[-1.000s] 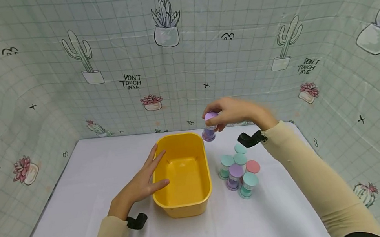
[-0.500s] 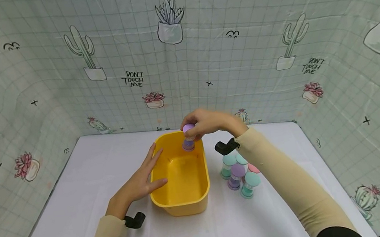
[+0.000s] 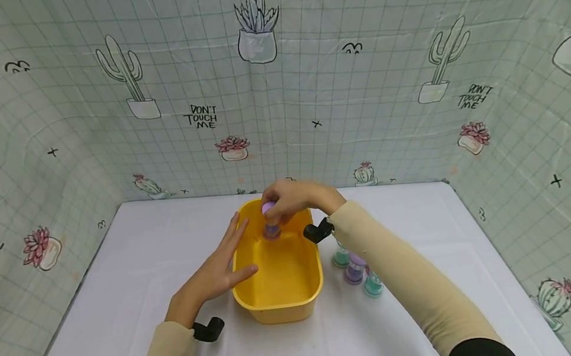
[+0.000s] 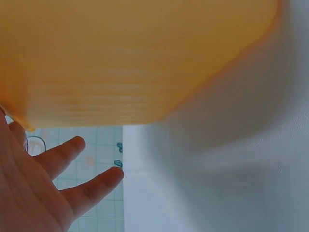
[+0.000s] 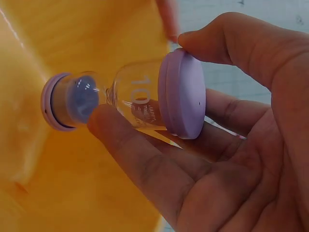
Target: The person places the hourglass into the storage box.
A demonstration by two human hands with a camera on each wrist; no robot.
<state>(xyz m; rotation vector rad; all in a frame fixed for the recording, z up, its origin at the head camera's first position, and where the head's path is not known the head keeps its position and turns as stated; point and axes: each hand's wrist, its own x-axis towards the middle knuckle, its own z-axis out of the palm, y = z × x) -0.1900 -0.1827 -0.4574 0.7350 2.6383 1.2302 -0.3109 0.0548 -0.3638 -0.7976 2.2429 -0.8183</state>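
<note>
A purple-capped sand timer (image 3: 272, 232) is in my right hand (image 3: 294, 196), over the far inside of a yellow plastic bin (image 3: 283, 315). The right wrist view shows thumb and fingers gripping the clear glass of the sand timer (image 5: 137, 96), which is marked 10 and has purple sand in its lower bulb. My left hand (image 3: 215, 275) rests at the bin's left rim, its fingers spread and its thumb reaching over the inside. Seen from the left wrist, two extended fingers (image 4: 94, 191) stick out below the outer wall of the bin (image 4: 120, 63).
Right of the bin stand more sand timers, among them a green one (image 3: 341, 258), a purple one (image 3: 353, 272) and a teal one (image 3: 373, 285). My right forearm hides others. A white cloth (image 3: 91, 297) covers the table, with a cactus-print curtain (image 3: 170, 67) behind it.
My right hand has carried the purple sand timer leftward from beyond the bin's right rim and down into the bin. The left hand has stayed at the left rim.
</note>
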